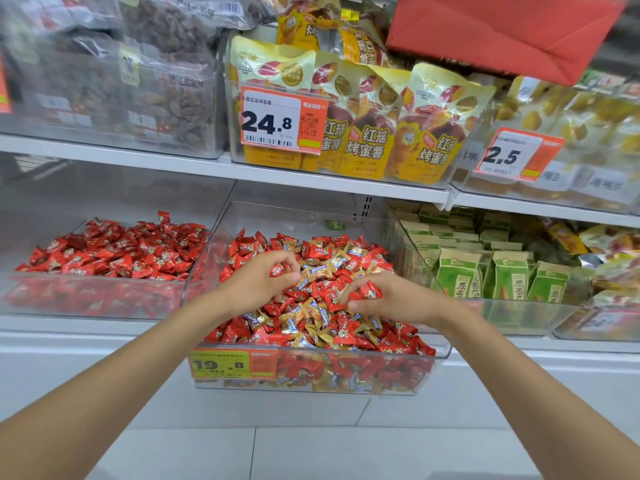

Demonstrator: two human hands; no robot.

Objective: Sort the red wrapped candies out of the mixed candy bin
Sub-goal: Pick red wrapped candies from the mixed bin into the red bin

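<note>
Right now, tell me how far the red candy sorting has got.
Done, apparently: the left bin holds only red candies. In hand: the left hand pinches a red candy, and the right hand grips another red candy. Left: the middle bin is far from sorted, with many red candies still mixed among the gold candies.

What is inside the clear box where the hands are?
The clear box holds red candies mixed with gold candies. The left hand and right hand each pinch a red one. The candies under the hands are hidden.
</note>
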